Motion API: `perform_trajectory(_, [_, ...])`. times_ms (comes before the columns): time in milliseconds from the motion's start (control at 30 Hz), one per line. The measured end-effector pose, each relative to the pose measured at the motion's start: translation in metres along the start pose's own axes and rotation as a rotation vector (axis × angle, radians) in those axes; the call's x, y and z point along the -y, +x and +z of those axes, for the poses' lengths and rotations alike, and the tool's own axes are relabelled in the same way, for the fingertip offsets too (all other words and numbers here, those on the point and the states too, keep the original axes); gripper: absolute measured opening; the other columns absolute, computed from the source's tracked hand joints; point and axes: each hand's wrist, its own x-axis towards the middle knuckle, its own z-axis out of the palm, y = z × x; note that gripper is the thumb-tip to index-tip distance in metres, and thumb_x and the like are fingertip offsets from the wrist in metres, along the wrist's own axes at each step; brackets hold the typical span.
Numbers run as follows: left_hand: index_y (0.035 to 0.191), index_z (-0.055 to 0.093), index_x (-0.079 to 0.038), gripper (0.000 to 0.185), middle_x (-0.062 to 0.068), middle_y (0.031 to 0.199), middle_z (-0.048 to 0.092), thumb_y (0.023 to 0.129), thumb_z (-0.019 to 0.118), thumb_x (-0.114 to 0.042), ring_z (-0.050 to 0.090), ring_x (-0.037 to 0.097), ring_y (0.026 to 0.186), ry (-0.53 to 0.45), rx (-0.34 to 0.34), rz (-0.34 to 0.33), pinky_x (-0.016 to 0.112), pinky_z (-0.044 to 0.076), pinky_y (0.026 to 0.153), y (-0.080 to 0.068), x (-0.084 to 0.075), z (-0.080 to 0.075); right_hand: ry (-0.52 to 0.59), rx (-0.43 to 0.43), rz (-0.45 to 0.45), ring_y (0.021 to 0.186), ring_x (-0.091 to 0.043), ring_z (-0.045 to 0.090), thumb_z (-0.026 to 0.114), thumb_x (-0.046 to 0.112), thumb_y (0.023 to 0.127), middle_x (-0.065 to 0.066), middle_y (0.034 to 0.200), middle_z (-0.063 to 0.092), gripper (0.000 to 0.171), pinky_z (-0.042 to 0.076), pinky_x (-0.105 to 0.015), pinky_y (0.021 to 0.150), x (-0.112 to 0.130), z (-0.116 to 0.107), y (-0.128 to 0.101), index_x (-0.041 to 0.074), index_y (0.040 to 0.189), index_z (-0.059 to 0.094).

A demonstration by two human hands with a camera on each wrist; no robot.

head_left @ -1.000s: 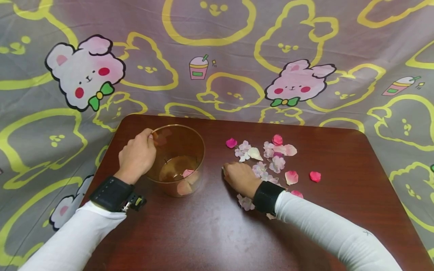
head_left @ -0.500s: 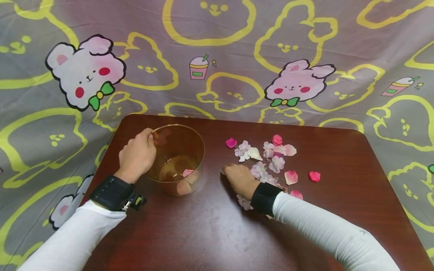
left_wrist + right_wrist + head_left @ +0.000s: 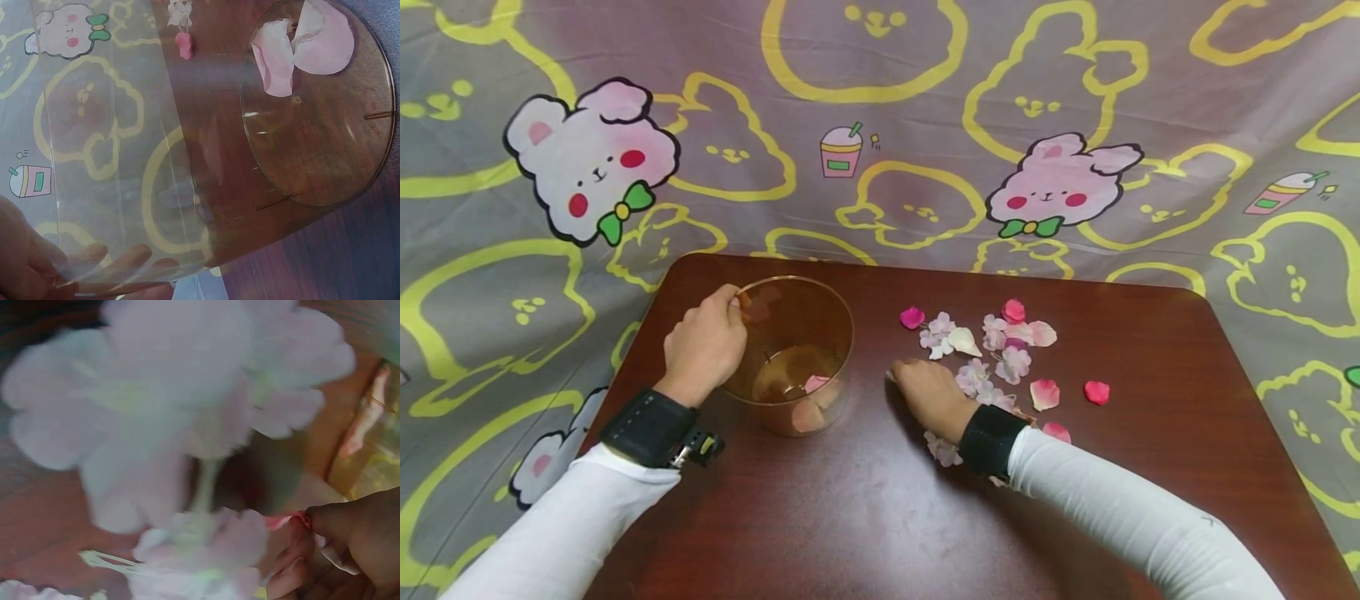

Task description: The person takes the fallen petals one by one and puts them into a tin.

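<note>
My left hand (image 3: 703,346) grips the rim of a see-through amber tub (image 3: 790,333) on the left of the table. In the left wrist view its fingers (image 3: 119,262) show through the tub's clear wall. Pale pink petals (image 3: 325,44) lie inside at the bottom. To the right of the tub, my right hand (image 3: 934,398) is low over the table with curled fingers. In the right wrist view, thumb and fingers pinch a pink petal (image 3: 287,520), mostly hidden by the hand. Pale artificial blossoms (image 3: 125,412) loom blurred in front of that camera.
Loose blossoms (image 3: 1015,364) and petals are scattered right of the tub, some close around my right wrist. A magenta petal (image 3: 912,317), a white petal (image 3: 962,340) and a red petal (image 3: 1097,392) lie among them. A cartoon-print cloth (image 3: 910,125) hangs behind the brown table (image 3: 820,517).
My right hand has shifted very slightly left, staying low over the table. The left hand and the tub have not moved.
</note>
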Motion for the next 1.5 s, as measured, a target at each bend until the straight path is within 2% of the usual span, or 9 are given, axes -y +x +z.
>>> perform_trajectory(233, [0.135, 0.054, -0.012, 0.04, 0.029, 0.12, 0.066, 0.109, 0.028, -0.027, 0.064, 0.055, 0.104, -0.001, 0.0, -0.001, 0.064, 0.046, 0.073, -0.001, 0.0, 0.0, 0.038, -0.098, 0.036, 0.074, -0.031, 0.071, 0.054, 0.016, 0.104, -0.011, 0.074, 0.067, 0.025, 0.056, -0.046, 0.062, 0.007, -0.016, 0.007, 0.006, 0.085, 0.066])
perform_trajectory(467, [0.133, 0.055, -0.012, 0.039, 0.029, 0.12, 0.066, 0.109, 0.028, -0.027, 0.064, 0.055, 0.104, 0.001, -0.001, 0.002, 0.064, 0.046, 0.073, -0.001, 0.001, 0.001, 0.088, -0.111, 0.062, 0.077, -0.031, 0.072, 0.06, 0.011, 0.1, -0.011, 0.079, 0.07, 0.013, 0.056, -0.046, 0.066, 0.01, -0.034, 0.011, 0.006, 0.091, 0.067])
perform_trajectory(767, [0.133, 0.055, -0.012, 0.039, 0.03, 0.121, 0.066, 0.109, 0.028, -0.028, 0.064, 0.055, 0.104, 0.004, 0.0, 0.001, 0.064, 0.046, 0.073, -0.001, 0.0, 0.0, 0.137, -0.191, 0.036, 0.075, -0.027, 0.07, 0.065, 0.011, 0.097, -0.009, 0.079, 0.07, 0.009, 0.055, -0.043, 0.065, 0.012, -0.052, 0.014, 0.008, 0.088, 0.067])
perform_trajectory(1133, [0.132, 0.055, -0.011, 0.039, 0.029, 0.12, 0.066, 0.109, 0.028, -0.028, 0.064, 0.055, 0.105, 0.003, 0.001, 0.003, 0.063, 0.046, 0.073, -0.001, 0.0, 0.0, 0.156, -0.234, 0.02, 0.074, -0.027, 0.071, 0.065, 0.012, 0.098, -0.007, 0.082, 0.072, 0.007, 0.055, -0.043, 0.065, 0.016, -0.064, 0.012, 0.009, 0.092, 0.068])
perform_trajectory(1333, [0.133, 0.055, -0.011, 0.039, 0.028, 0.121, 0.066, 0.109, 0.028, -0.027, 0.064, 0.054, 0.105, 0.005, 0.004, 0.001, 0.063, 0.046, 0.074, -0.001, 0.0, 0.0, 0.169, -0.258, -0.007, 0.065, -0.022, 0.064, 0.065, 0.013, 0.098, -0.006, 0.076, 0.068, 0.01, 0.052, -0.039, 0.059, 0.02, -0.071, 0.011, 0.009, 0.089, 0.066])
perform_trajectory(1500, [0.133, 0.055, -0.012, 0.039, 0.028, 0.122, 0.066, 0.109, 0.028, -0.027, 0.065, 0.054, 0.105, 0.003, 0.002, -0.002, 0.064, 0.047, 0.074, 0.0, 0.0, 0.0, 0.166, -0.289, -0.046, 0.068, -0.02, 0.063, 0.065, 0.012, 0.098, -0.005, 0.078, 0.067, 0.009, 0.051, -0.037, 0.061, 0.024, -0.078, 0.011, 0.009, 0.09, 0.066])
